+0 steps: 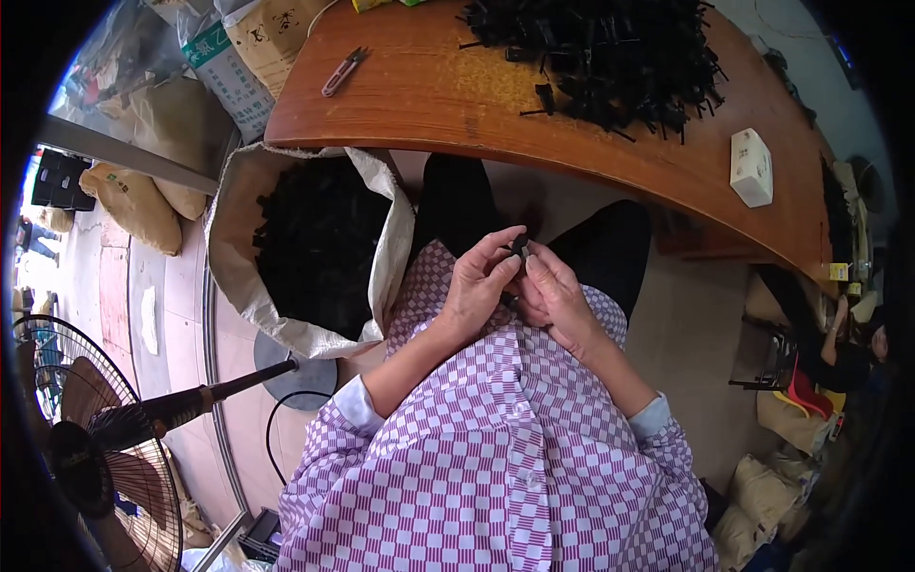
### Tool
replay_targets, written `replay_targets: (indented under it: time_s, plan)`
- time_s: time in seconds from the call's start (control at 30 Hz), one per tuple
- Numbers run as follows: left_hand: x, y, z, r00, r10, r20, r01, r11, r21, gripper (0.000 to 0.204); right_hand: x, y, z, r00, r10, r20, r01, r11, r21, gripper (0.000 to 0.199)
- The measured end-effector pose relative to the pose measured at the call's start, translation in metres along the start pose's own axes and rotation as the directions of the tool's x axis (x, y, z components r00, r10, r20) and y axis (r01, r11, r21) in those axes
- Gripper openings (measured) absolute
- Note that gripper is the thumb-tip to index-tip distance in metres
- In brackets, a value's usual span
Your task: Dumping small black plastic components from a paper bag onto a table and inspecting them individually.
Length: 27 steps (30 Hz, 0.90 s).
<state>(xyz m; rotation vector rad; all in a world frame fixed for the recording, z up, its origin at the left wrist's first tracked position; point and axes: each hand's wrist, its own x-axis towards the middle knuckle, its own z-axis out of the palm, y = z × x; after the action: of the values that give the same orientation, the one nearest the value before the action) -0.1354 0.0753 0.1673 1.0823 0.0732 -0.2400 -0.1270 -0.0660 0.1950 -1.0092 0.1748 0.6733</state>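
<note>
Left hand [477,286] and right hand [553,296] fingers pinch small black plastic part [520,247] over lap; mid-handling, judged. Next needs fine fingertip control.

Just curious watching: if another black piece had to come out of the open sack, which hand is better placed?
Probably the left hand: the sack sits on its side. Both hands now pinch one small black piece.

glossy wood table [419,95], seemingly matt plastic parts [610,57], woven sack [233,276].
</note>
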Motion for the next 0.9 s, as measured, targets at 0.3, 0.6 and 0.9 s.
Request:
replay_targets:
  time_s: [0.3,0.6,0.9]
  plan:
    - [0.0,-0.003,-0.001,0.994,0.108,0.001,-0.105,0.972,0.209,0.037,0.002,0.002,0.003,0.998,-0.035,-0.061,0.031,0.997,-0.075,0.023]
    - [-0.002,-0.004,0.005,0.956,0.29,-0.042,-0.252,0.888,0.385,0.037,0.002,0.002,0.005,0.998,-0.014,-0.058,0.011,0.998,-0.057,0.023]
    - [0.002,-0.002,0.007,0.921,0.389,0.014,-0.309,0.71,0.632,0.038,0.005,0.001,0.001,0.999,0.017,-0.035,-0.019,0.998,-0.051,0.015]
